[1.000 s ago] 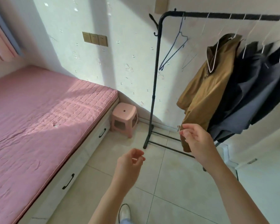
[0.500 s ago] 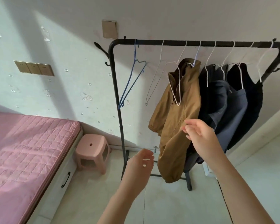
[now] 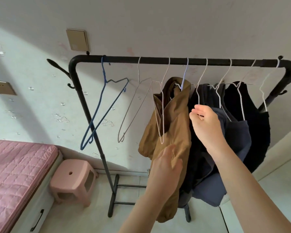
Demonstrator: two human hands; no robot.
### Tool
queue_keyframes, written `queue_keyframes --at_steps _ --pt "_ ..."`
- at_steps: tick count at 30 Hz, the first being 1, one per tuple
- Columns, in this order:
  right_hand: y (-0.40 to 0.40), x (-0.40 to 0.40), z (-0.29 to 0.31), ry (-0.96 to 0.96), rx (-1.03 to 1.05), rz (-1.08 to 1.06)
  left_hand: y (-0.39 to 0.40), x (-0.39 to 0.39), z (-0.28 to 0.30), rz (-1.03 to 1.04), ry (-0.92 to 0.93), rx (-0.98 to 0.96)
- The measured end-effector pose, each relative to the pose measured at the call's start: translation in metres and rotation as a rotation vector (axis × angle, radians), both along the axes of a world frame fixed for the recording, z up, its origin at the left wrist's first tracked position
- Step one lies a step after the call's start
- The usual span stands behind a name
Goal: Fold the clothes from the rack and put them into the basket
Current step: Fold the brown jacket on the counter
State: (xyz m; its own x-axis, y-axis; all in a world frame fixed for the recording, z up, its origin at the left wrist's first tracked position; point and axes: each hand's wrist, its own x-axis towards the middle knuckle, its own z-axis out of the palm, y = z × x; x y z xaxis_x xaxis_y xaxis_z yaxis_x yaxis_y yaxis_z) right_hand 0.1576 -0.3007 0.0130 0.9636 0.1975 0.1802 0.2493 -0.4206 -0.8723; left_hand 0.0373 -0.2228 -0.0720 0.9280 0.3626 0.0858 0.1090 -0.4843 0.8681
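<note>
Fingers (image 3: 173, 153) of the left hand (image 3: 166, 167) lie fairly straight and together against the brown cotton jacket (image 3: 173, 118), touching its front low down without curling round any fold I can see. Up beside it, the right hand (image 3: 207, 125) is raised in front of the dark navy garment (image 3: 232, 137), its fingers loosely bent and bunched near the thumb; whether they pinch cloth or wire, I cannot tell from where I stand.

That brown jacket hangs from a pale wire hanger (image 3: 185, 73) on the black metal clothes rack (image 3: 175, 61), about midway along the rail, with the navy piece and a black garment (image 3: 255, 125) crowded just to its right on white hangers. Left of the jacket, a bare blue wire hanger (image 3: 102, 106) and two bare pale ones dangle tilted from the rail.

A small pink plastic stool (image 3: 74, 179) sits on the tiled floor by the rack's foot, right next to a bed with a pink quilted cover (image 3: 15, 174).
</note>
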Motion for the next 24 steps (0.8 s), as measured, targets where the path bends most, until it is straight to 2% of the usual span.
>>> queue_keyframes --at_steps 4,7,11,24 --pt "0.018 0.047 0.010 0.093 -0.025 0.060 -0.011 0.048 0.002 0.018 -0.042 0.032" --pt "0.037 0.076 0.011 0.175 -0.024 0.096 -0.016 0.075 0.002 0.054 0.000 -0.014" --pt "0.056 0.102 0.015 0.285 0.016 0.056 -0.022 0.096 0.003 0.090 0.003 0.009" --pt "0.069 0.113 0.040 0.256 0.082 -0.102 -0.024 0.092 0.023 0.032 -0.092 0.039"
